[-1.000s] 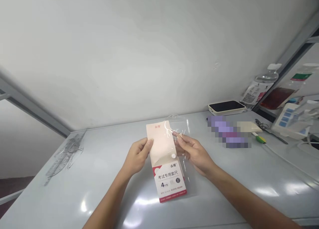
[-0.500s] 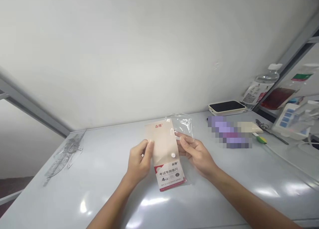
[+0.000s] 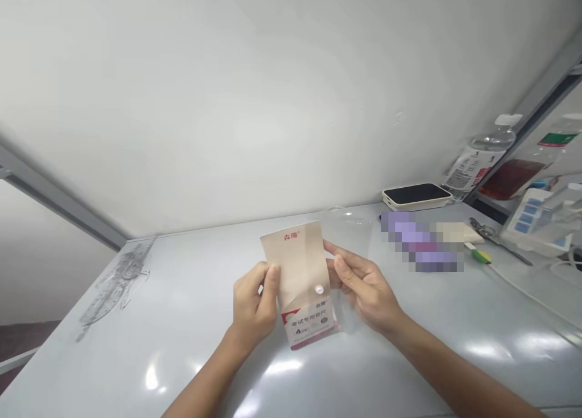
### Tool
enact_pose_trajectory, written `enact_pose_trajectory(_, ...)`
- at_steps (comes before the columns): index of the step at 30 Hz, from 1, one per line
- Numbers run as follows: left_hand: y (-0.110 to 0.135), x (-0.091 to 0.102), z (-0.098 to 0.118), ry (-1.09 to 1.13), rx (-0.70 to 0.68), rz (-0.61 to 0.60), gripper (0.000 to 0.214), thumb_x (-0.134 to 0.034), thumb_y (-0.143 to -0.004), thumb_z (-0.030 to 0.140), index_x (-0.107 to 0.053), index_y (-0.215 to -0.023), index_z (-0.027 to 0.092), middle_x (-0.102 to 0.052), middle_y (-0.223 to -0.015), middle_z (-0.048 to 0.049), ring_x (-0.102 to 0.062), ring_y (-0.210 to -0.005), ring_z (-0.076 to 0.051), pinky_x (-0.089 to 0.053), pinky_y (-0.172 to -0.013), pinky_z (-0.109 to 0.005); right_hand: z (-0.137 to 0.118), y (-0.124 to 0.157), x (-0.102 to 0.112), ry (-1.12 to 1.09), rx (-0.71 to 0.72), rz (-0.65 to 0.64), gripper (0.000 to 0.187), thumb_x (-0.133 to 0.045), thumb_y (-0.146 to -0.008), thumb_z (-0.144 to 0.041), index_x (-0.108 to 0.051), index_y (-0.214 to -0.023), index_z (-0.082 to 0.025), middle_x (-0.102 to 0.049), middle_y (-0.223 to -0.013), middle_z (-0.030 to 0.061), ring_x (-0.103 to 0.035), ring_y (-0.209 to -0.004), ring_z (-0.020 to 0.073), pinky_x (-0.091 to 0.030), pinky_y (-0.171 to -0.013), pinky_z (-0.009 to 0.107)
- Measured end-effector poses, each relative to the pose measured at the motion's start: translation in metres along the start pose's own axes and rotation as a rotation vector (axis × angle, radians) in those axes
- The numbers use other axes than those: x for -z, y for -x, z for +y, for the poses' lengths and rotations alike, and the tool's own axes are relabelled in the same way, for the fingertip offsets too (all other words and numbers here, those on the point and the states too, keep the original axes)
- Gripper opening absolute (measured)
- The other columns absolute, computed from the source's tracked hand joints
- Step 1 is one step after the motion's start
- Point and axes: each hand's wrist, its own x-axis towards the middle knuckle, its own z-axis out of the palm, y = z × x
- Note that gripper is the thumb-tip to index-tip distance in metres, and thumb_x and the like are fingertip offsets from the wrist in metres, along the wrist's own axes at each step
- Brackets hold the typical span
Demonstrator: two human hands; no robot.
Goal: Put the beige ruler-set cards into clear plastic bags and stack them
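Observation:
A beige paper card (image 3: 300, 266) with a red-and-white printed lower end and a small white snap button stands tilted over the grey table (image 3: 182, 345). My left hand (image 3: 253, 306) pinches its left edge, thumb on the front. My right hand (image 3: 364, 288) grips the right side, fingers closed on the card and on a clear plastic sleeve (image 3: 339, 312) that lies behind its lower part. The sleeve is hard to see against the table.
A set of clear plastic rulers (image 3: 116, 285) lies at the far left. At the back right are a phone (image 3: 416, 195), a water bottle (image 3: 477, 157), a blurred purple item (image 3: 421, 245), scissors (image 3: 498, 239), a white cable (image 3: 522, 291) and a white box (image 3: 539, 221). A wall rises behind the table.
The card has dropped lower and tilted, and the clear sleeve's top no longer stands above it. Both hands have moved slightly down and closer to me.

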Motion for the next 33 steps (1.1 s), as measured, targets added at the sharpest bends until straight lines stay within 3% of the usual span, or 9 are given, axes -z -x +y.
enact_pose_trajectory(10, 0.002, 0.002, -0.009, -0.199, -0.191, 0.057, 0.031, -0.034, -0.087, 0.027, -0.036, -0.057, 0.019, -0.032, -0.049, 0.0026, -0.029, -0.044, -0.009, -0.025, -0.044, -0.023, 0.000, 0.002, 0.001, 0.036, 0.040, -0.021, 0.040, -0.048, -0.085, -0.040, -0.052, -0.122, -0.027, -0.067, -0.101, 0.0053, -0.063, -0.089, 0.0218, -0.048, -0.080, 0.039)
enact_pose_trajectory(16, 0.000, 0.003, -0.019, -0.287, -0.527, 0.179, 0.018, -0.039, -0.082, 0.010, -0.047, -0.068, 0.019, -0.032, -0.050, 0.0038, -0.025, -0.043, -0.008, -0.021, -0.043, -0.023, 0.001, 0.004, 0.003, 0.192, 0.098, 0.045, 0.032, -0.049, -0.083, -0.041, -0.063, -0.109, -0.028, -0.067, -0.101, 0.0046, -0.062, -0.092, 0.0220, -0.048, -0.080, 0.035)
enact_pose_trajectory(19, 0.000, 0.004, -0.022, -0.335, -0.610, 0.223, 0.018, -0.041, -0.080, 0.008, -0.046, -0.067, 0.019, -0.031, -0.049, 0.0040, -0.026, -0.044, -0.009, -0.021, -0.044, -0.023, 0.004, 0.005, 0.006, 0.216, 0.113, 0.057, 0.031, -0.050, -0.083, -0.040, -0.063, -0.108, -0.028, -0.068, -0.099, 0.0042, -0.062, -0.091, 0.0213, -0.049, -0.080, 0.034)
enact_pose_trajectory(26, 0.001, 0.004, -0.021, -0.360, -0.585, 0.216, 0.018, -0.039, -0.082, 0.011, -0.050, -0.070, 0.019, -0.033, -0.048, 0.0035, -0.028, -0.043, -0.009, -0.023, -0.044, -0.023, 0.003, 0.005, 0.006, 0.231, 0.119, 0.057, 0.030, -0.050, -0.083, -0.039, -0.064, -0.107, -0.027, -0.068, -0.097, 0.0045, -0.062, -0.089, 0.0217, -0.049, -0.079, 0.034)
enact_pose_trajectory(33, -0.004, 0.008, -0.012, -0.289, -0.425, 0.013, 0.027, -0.034, -0.086, 0.016, -0.045, -0.061, 0.018, -0.034, -0.049, 0.0033, -0.028, -0.042, -0.008, -0.024, -0.042, -0.021, -0.003, 0.005, 0.003, 0.263, 0.172, -0.044, 0.027, -0.045, -0.087, -0.032, -0.064, -0.106, -0.028, -0.066, -0.102, 0.0028, -0.060, -0.093, 0.0197, -0.047, -0.079, 0.030)
